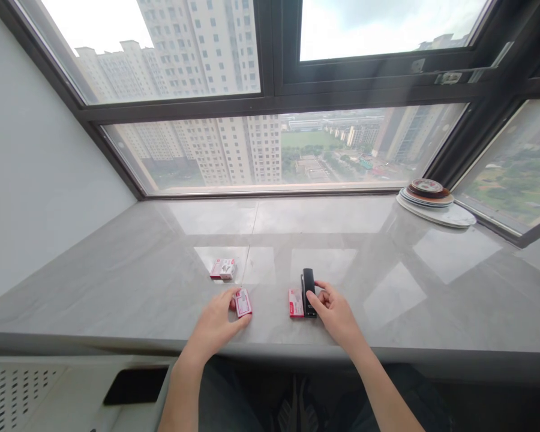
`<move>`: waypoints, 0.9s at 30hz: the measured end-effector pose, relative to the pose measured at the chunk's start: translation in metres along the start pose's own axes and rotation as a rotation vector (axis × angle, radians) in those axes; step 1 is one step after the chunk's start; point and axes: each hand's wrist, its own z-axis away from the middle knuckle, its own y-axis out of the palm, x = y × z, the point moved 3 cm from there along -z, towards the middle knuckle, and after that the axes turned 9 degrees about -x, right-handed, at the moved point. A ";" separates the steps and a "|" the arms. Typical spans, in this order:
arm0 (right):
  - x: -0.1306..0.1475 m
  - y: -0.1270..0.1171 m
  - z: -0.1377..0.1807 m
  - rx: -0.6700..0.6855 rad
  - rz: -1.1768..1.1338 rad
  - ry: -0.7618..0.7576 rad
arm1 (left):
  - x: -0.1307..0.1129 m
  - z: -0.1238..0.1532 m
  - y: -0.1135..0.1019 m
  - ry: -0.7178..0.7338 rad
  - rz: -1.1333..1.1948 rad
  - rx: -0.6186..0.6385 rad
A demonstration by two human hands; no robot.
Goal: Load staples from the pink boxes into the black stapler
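Between the thumb and fingers of my left hand point(216, 321) is a small pink-and-white box point(243, 303), gripped at its ends near the front of the sill. My right hand point(338, 313) holds a black stapler point(309, 293) by its side, thumb on the near face and fingers behind. Directly left of the stapler lies another pink-and-white box point(296, 303), close against it. Farther back on the left, one more pink-and-white box point(216, 268) sits with a small white box point(227, 268) overlapping its right side.
A stack of plates point(436, 213) stands at the back right of the grey marble-look sill point(117, 276), by the dark-framed window point(270, 105). Below the front edge at left, a black phone-like slab point(135, 386) rests on a white perforated surface point(72, 390).
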 end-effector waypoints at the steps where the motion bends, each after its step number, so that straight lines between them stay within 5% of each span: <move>1: 0.000 0.000 0.000 0.009 0.011 0.004 | -0.008 -0.003 0.001 0.023 0.057 0.031; 9: -0.002 0.001 -0.001 0.028 0.020 -0.017 | -0.100 -0.024 0.037 0.330 0.205 0.038; 14: -0.002 0.001 -0.002 0.014 0.030 -0.029 | -0.116 -0.023 0.055 0.366 0.203 0.115; 18: -0.002 0.001 -0.001 -0.016 0.034 -0.017 | -0.084 -0.039 0.029 0.298 0.270 -0.071; 22: 0.000 0.001 0.001 -0.039 0.046 -0.034 | -0.007 -0.083 -0.018 0.040 0.170 -0.361; 27: 0.004 0.000 0.003 -0.029 0.054 -0.024 | 0.080 -0.104 -0.038 -0.135 0.035 -0.107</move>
